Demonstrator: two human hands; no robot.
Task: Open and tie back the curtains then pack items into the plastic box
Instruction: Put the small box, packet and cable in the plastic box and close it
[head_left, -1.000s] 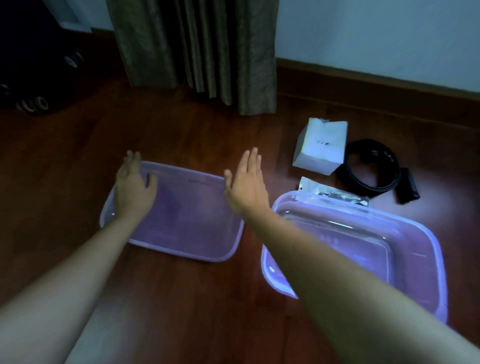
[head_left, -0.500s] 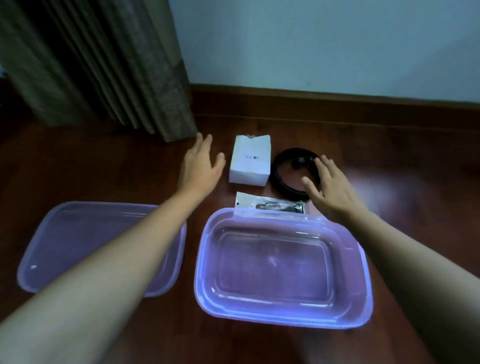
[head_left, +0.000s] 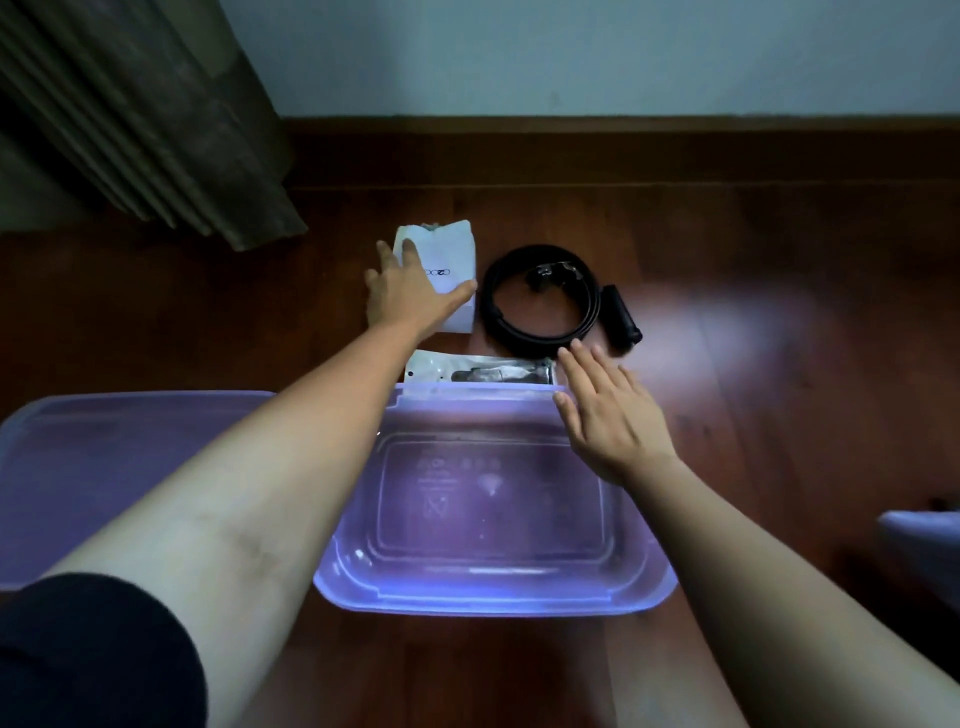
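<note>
Centre frame, the person's left hand (head_left: 410, 299) lies spread flat on a white carton (head_left: 452, 249); the right hand (head_left: 610, 421), fingers straight and holding nothing, hovers over the far right corner of the open purple plastic box (head_left: 493, 603) below. A black coil (head_left: 491, 306) lies just right of the carton.

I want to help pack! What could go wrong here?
1. The left hand only rests on the white box; without a firm grip it may slip when lifted.
2. The black cable is a loose coil; it might unwind when the open right hand lifts it.
3. The flat packet lies just behind the plastic box's rim and could be missed.
</note>
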